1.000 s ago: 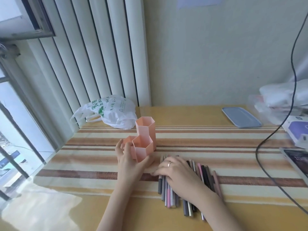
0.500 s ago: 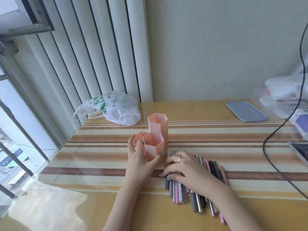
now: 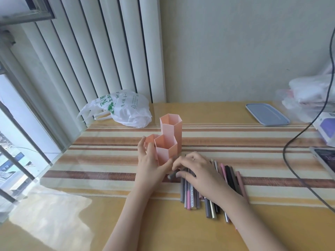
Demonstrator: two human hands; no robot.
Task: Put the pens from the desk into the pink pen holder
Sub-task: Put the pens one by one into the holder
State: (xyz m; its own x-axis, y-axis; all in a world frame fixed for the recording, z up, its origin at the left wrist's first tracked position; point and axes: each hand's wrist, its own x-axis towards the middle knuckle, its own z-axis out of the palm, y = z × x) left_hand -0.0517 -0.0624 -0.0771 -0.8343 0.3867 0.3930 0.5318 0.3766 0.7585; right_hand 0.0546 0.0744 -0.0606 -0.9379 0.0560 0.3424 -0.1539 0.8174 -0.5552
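The pink pen holder (image 3: 168,140), three hexagonal tubes of different heights, stands upright near the middle of the desk. My left hand (image 3: 151,165) grips its low front tubes from the left, thumb against the front face. Just right of it lies a row of several pens (image 3: 230,176), grey, pink, black and silver, side by side. My right hand (image 3: 195,169) lies over the left part of that row. Its fingers curl round a dark grey pen (image 3: 172,175) whose end pokes out to the left, turned across the others.
A white plastic bag (image 3: 125,109) lies behind the holder at the back left. A grey-blue lid (image 3: 267,114) sits at the back right. A black cable (image 3: 297,171) loops over the right side, near a purple box (image 3: 326,126) and a tablet (image 3: 324,160).
My right hand's fingers have curled in and turned one dark grey pen sideways out of the row. My left hand stays on the holder. The camera view shifted slightly.
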